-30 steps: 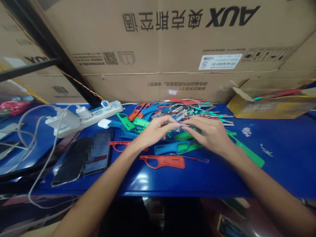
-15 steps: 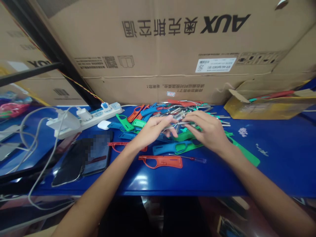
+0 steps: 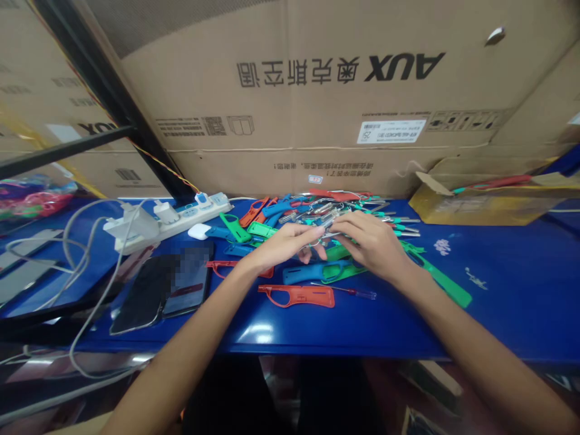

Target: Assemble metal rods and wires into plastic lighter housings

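Note:
My left hand (image 3: 285,244) and my right hand (image 3: 369,241) meet over a heap of red, blue and green plastic handle pieces (image 3: 272,211) on a blue table (image 3: 498,314). Both hands pinch a small thin metal part (image 3: 328,232) between their fingertips, above the heap. A blue handle (image 3: 303,273) and a green handle (image 3: 339,272) lie just under my hands. Nearer to me lies a red handle (image 3: 296,295) with a thin screwdriver (image 3: 353,292) beside it.
A white power strip (image 3: 172,220) with chargers and grey cables sits at the left, with two dark phones (image 3: 163,293) in front of it. Large cardboard boxes (image 3: 317,96) wall off the back. An open yellow-brown carton (image 3: 489,202) lies at the right.
My two hands have drawn closer together and shifted slightly left over the heap. The camera has tilted a little, so the boxes sit lower in view.

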`<state>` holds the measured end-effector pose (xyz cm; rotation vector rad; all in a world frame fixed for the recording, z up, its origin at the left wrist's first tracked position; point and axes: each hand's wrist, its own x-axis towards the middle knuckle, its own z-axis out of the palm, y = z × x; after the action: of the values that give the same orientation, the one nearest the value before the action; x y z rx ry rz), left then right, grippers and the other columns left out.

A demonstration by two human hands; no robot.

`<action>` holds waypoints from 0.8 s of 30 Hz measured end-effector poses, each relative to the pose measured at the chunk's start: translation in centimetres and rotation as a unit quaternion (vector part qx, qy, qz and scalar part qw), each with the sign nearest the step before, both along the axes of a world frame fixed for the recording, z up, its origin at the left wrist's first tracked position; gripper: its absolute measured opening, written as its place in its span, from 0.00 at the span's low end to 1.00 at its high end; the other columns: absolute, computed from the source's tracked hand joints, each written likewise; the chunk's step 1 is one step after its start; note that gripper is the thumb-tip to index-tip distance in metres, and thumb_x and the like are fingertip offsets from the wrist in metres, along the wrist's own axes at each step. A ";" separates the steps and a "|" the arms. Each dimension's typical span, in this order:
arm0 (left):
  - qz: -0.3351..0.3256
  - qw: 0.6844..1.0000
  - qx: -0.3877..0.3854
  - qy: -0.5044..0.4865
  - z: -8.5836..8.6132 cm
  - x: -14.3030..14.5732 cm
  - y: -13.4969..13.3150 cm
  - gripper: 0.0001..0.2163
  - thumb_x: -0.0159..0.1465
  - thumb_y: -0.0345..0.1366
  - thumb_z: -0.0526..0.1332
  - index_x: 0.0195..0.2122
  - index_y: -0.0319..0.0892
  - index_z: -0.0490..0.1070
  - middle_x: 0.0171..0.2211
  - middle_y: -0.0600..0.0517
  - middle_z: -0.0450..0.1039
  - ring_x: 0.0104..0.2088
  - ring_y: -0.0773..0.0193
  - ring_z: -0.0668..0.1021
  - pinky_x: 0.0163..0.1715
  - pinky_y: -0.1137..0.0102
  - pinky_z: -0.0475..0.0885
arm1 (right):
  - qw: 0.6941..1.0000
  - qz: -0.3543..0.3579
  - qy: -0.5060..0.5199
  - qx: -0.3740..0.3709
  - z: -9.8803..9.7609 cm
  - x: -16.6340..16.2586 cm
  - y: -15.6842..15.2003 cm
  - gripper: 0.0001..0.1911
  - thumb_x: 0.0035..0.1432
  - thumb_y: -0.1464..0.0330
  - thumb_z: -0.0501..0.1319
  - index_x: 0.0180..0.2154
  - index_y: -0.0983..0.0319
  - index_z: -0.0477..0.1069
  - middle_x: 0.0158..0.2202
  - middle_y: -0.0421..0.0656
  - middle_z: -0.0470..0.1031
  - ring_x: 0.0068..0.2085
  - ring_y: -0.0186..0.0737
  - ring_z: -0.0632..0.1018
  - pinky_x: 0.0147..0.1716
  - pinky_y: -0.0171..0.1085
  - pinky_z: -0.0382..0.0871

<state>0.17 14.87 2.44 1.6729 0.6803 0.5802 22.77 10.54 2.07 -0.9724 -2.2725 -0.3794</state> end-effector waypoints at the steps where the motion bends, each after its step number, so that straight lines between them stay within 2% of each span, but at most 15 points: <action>1: 0.000 1.000 0.014 -0.002 -0.1 0.0 0.0 0.18 0.69 0.51 0.61 0.34 0.41 0.81 0.34 0.47 0.83 0.24 0.68 0.75 0.30 0.70 0.74 | 1.000 0.003 -0.009 0.005 -0.1 -0.1 0.0 0.11 0.71 0.71 0.55 0.45 0.61 0.77 0.44 0.49 0.81 0.45 0.46 0.79 0.42 0.45 0.74; 5: -0.011 0.999 0.038 0.004 0.2 -0.1 0.2 0.14 0.66 0.46 0.65 0.31 0.42 0.81 0.31 0.48 0.82 0.30 0.65 0.78 0.37 0.67 0.75 | 0.997 0.007 -0.054 0.050 -0.1 -0.7 0.2 0.12 0.70 0.74 0.55 0.44 0.60 0.76 0.42 0.46 0.82 0.43 0.44 0.79 0.43 0.44 0.73; 8: -0.019 0.998 0.060 0.006 1.0 -0.5 0.1 0.14 0.66 0.44 0.65 0.28 0.42 0.81 0.29 0.50 0.81 0.32 0.64 0.79 0.41 0.67 0.74 | 0.992 -0.004 -0.079 0.100 0.8 -0.8 -0.3 0.14 0.69 0.75 0.57 0.51 0.57 0.73 0.49 0.46 0.81 0.50 0.46 0.78 0.55 0.52 0.70; 11: 0.036 0.996 0.084 -0.025 1.5 -1.4 -0.9 0.15 0.67 0.44 0.65 0.26 0.43 0.79 0.29 0.51 0.79 0.34 0.64 0.79 0.45 0.66 0.72 | 0.989 -0.026 -0.055 0.137 1.7 -1.2 -2.6 0.27 0.66 0.73 0.62 0.63 0.47 0.64 0.62 0.44 0.73 0.62 0.52 0.72 0.65 0.61 0.59; 14: 0.127 0.983 0.038 -0.129 1.0 -2.5 -3.6 0.18 0.67 0.47 0.64 0.23 0.43 0.76 0.28 0.52 0.76 0.35 0.63 0.78 0.48 0.65 0.71 | 0.982 -0.045 0.087 0.161 1.2 -2.8 -6.3 0.36 0.62 0.71 0.66 0.66 0.42 0.59 0.63 0.44 0.71 0.63 0.56 0.71 0.64 0.63 0.62; 15: 0.155 0.971 0.011 -0.180 0.7 -2.7 -4.8 0.18 0.68 0.48 0.64 0.24 0.42 0.75 0.27 0.53 0.74 0.35 0.64 0.77 0.49 0.65 0.71 | 0.973 -0.053 0.169 0.145 0.6 -3.7 -7.5 0.37 0.61 0.72 0.66 0.67 0.43 0.59 0.62 0.47 0.70 0.62 0.57 0.71 0.62 0.63 0.65; 16: 0.184 0.955 -0.020 -0.231 0.3 -3.0 -6.1 0.17 0.67 0.49 0.65 0.27 0.43 0.76 0.26 0.54 0.72 0.33 0.64 0.76 0.50 0.65 0.71 | 0.961 -0.054 0.254 0.099 -0.1 -4.8 -8.5 0.35 0.62 0.71 0.66 0.66 0.45 0.60 0.62 0.48 0.69 0.62 0.58 0.71 0.61 0.62 0.68; 19: 0.270 0.896 -0.090 -0.342 -0.6 -3.1 -10.2 0.14 0.67 0.49 0.66 0.38 0.43 0.79 0.23 0.56 0.69 0.31 0.65 0.75 0.50 0.64 0.72 | 0.900 0.006 0.420 -0.115 -2.2 -8.4 -10.5 0.27 0.69 0.65 0.59 0.66 0.49 0.58 0.63 0.52 0.68 0.54 0.53 0.79 0.51 0.54 0.79; 21: 0.308 0.866 -0.104 -0.380 -0.9 -3.0 -12.7 0.14 0.66 0.50 0.67 0.39 0.43 0.79 0.26 0.54 0.73 0.33 0.63 0.76 0.46 0.64 0.74 | 0.852 0.085 0.468 -0.218 -3.0 -10.6 -11.0 0.24 0.72 0.62 0.54 0.67 0.51 0.57 0.59 0.51 0.72 0.47 0.47 0.82 0.45 0.47 0.82; 22: 0.325 0.855 -0.106 -0.391 -1.0 -2.9 -13.7 0.14 0.66 0.50 0.67 0.38 0.43 0.79 0.31 0.52 0.76 0.37 0.62 0.78 0.47 0.64 0.74 | 0.832 0.119 0.480 -0.252 -3.2 -11.5 -11.1 0.22 0.73 0.60 0.52 0.66 0.51 0.58 0.57 0.50 0.75 0.46 0.45 0.83 0.44 0.45 0.82; 24: 0.362 0.834 -0.097 -0.404 -1.0 -2.8 -15.3 0.14 0.67 0.49 0.66 0.38 0.42 0.79 0.43 0.48 0.79 0.47 0.58 0.79 0.51 0.65 0.73 | 0.810 0.154 0.479 -0.300 -3.1 -12.8 -11.3 0.20 0.74 0.58 0.52 0.63 0.52 0.63 0.55 0.48 0.77 0.51 0.44 0.81 0.50 0.45 0.79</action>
<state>-2.59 -0.40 1.39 0.7833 0.6802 1.5871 10.02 -0.73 -1.07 -0.7709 -1.5146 0.8583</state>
